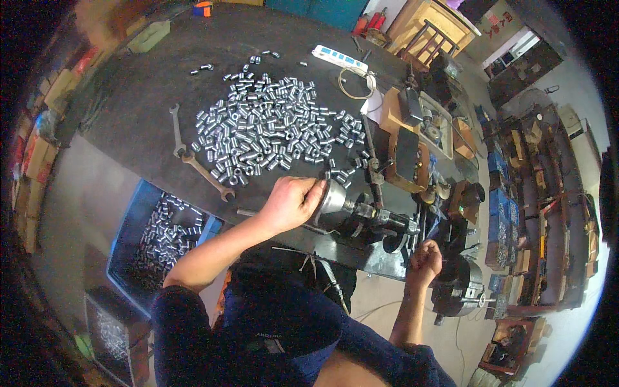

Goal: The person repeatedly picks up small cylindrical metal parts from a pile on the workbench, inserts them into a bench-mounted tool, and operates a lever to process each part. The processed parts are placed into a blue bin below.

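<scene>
A small bench lathe (380,216) stands at the table's front edge, with a round metal chuck (333,197) at its left end. My left hand (292,203) is closed against the chuck's left face, thumb and fingers pinched together; whatever is between them is hidden. To the right, my right hand (425,259) is curled shut beside the dark levers at the lathe's right end. What it grips does not show. Behind the chuck spreads a big heap of short shiny metal sleeves (264,126). A few lie close to the chuck.
Two wrenches (178,132) lie left of the heap. Below the table's edge stands a blue bin (126,242) of metal sleeves. A white power strip (338,58) with a coiled cable lies at the back. Wooden boxes (406,151) stand right, shelves (541,193) beyond.
</scene>
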Demonstrator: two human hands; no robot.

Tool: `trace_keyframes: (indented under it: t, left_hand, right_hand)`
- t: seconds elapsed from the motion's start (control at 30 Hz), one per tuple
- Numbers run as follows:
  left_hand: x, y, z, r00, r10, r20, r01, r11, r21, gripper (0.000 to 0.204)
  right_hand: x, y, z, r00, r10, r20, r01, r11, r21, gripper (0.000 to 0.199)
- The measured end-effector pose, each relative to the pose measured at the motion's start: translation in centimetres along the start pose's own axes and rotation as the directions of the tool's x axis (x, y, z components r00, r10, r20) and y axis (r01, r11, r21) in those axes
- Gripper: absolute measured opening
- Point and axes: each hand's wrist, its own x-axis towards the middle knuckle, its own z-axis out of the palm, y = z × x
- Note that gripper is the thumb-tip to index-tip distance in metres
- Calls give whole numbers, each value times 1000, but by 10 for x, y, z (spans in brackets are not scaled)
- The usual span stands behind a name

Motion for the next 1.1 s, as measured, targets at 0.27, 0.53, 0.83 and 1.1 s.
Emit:
trace_keyframes:
  t: [0.27,0.53,0.83,1.1]
  left_hand:
    - [6,-4,-2,985,-126,121,136,988,-76,30]
    - [5,-8,-7,928,-305,215,337,932,-131,35]
    - [5,-2,-17,878,-400,265,452,874,-180,41]
    - [-17,-26,-53,831,-541,128,556,819,-141,37]
  right_hand:
    - [72,76,-26,952,-155,-266,71,951,-301,28]
    - [73,-11,45,957,-280,-73,278,960,-37,13]
    - [-10,11,-2,982,-116,-146,110,993,-47,34]
    - [109,56,-21,944,-330,-5,303,873,-382,17]
